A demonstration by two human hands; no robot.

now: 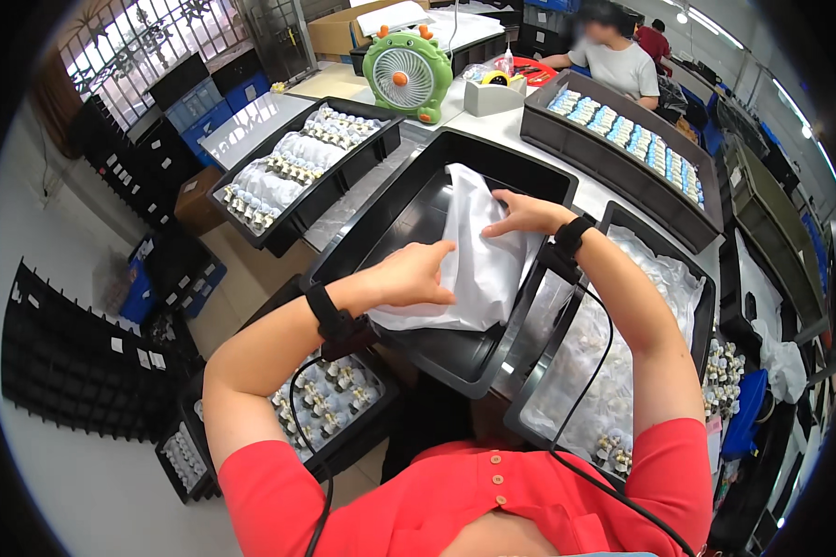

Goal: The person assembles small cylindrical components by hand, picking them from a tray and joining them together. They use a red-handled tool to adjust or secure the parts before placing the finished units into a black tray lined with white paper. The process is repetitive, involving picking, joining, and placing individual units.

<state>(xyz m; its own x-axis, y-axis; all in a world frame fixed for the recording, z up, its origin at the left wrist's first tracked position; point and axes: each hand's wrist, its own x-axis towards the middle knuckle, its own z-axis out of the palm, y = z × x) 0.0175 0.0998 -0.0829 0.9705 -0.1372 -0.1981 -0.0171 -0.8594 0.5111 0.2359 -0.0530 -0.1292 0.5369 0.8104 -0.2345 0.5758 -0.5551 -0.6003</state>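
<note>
A thin white sheet, creased and partly raised, lies across a black plastic tray in front of me. My left hand is at the sheet's left side, thumb and fingers spread apart against it. At the sheet's upper right edge, my right hand has it between thumb and fingers. The sheet's upper corner stands up in a peak, and its lower edge hangs over the tray's near left wall. Bare black tray bottom shows to the left of the sheet and below it.
Trays of small parts surround me: one at far left, one at lower left, a sheet-covered one at right and a brown one at far right. A green fan stands behind. Another person sits beyond.
</note>
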